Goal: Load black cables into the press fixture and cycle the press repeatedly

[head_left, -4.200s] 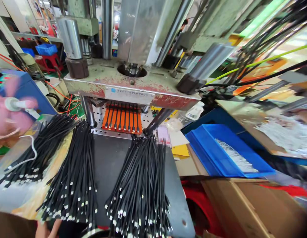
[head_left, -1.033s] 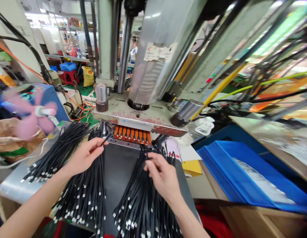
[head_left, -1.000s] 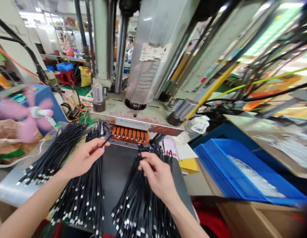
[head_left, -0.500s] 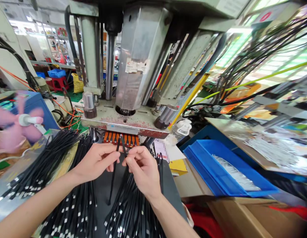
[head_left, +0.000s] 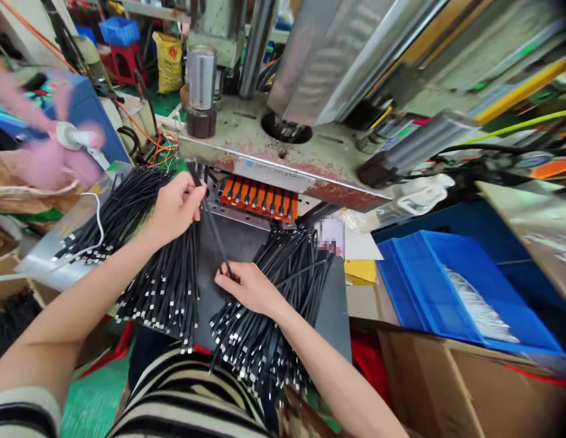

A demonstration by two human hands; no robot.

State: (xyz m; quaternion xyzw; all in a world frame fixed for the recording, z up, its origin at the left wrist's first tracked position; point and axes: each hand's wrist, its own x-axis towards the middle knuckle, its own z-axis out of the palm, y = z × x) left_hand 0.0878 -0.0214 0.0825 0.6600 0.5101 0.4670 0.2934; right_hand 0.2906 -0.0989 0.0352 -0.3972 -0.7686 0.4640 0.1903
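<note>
My left hand (head_left: 176, 205) is closed round the upper end of a single black cable (head_left: 213, 230), just left of the orange mould tray (head_left: 259, 198) under the press. My right hand (head_left: 249, 286) pinches the lower end of that same cable over the dark metal plate (head_left: 235, 244). The cable runs slanted between the two hands. A fan of black cables (head_left: 276, 292) lies under and right of my right hand. Another bundle of black cables (head_left: 167, 280) lies below my left hand.
A third cable pile (head_left: 118, 213) rests on the shiny sheet at left, beside a spinning pink fan (head_left: 59, 140). The press plate (head_left: 283, 152) overhangs the mould. A blue bin (head_left: 447, 292) with white pieces and a cardboard box (head_left: 456, 389) stand at right.
The hands, close together at the mould half a second ago, have drawn apart along one cable: left up-left, right down toward me. The view has tilted downward.
</note>
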